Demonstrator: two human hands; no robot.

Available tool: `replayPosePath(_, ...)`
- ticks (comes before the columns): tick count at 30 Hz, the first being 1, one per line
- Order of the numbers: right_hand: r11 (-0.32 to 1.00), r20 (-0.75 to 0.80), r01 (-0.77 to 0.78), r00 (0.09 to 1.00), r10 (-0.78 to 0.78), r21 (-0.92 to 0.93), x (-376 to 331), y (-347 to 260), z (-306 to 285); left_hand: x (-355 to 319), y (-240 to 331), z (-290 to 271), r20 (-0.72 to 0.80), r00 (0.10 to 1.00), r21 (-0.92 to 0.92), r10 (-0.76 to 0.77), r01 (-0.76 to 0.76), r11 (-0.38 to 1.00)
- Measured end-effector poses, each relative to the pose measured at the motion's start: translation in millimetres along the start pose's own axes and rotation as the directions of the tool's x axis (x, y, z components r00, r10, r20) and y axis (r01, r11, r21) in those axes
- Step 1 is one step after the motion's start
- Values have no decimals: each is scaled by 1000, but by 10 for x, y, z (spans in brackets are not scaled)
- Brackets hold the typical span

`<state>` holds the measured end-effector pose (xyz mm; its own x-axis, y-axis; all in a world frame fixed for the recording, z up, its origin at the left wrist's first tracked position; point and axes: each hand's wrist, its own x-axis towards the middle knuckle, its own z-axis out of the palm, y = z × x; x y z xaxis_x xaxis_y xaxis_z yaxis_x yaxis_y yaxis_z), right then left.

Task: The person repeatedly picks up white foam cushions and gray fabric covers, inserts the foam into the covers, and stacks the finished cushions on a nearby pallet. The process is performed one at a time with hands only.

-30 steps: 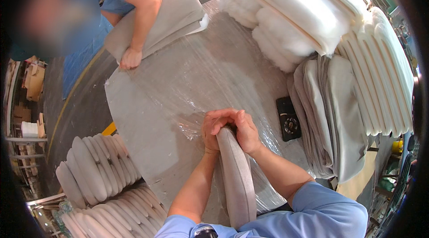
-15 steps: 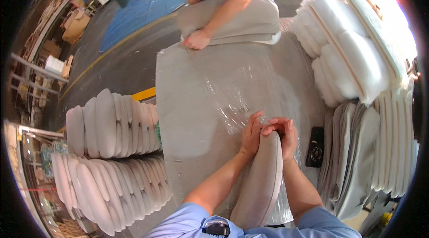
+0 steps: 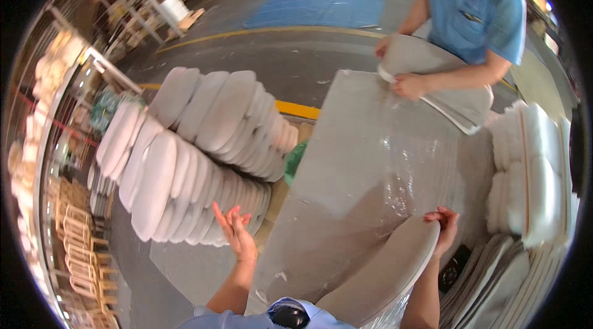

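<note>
A long, curved grey upholstered cushion (image 3: pixel 383 270) lies slanting over the near right part of the plastic-covered table (image 3: pixel 355 162). My right hand (image 3: pixel 446 230) is closed around its far end, the fingertips bent over the edge. Off to the left, my left hand (image 3: pixel 238 233) is raised and empty, its fingers spread, close to the nearer stack of grey cushions (image 3: pixel 179 187). Behind that stack stands another stack of cushions (image 3: pixel 231 116).
Across the table a person in a blue shirt (image 3: pixel 475 14) holds a grey cushion cover (image 3: pixel 441 69). White padding (image 3: pixel 525 174) is piled at the right, above folded grey covers (image 3: pixel 488 279). Wooden chair frames (image 3: pixel 80 248) stand at the far left.
My left hand has let go of the cushion and swung left toward the stacks. My right hand still holds the cushion's end. The view has turned left.
</note>
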<state>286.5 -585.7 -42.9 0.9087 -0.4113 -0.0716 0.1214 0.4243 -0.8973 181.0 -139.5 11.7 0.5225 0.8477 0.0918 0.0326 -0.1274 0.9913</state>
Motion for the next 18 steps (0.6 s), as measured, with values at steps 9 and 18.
replayPosePath(9,999,34,-29,999,30,-13,77,22,-2,-1307,-82,1375,915,357,153,-187,120,981)
replayPosePath(18,998,-48,-68,997,68,4,58,98,5,-2217,-516,1954,995,90,-50,39,125,991)
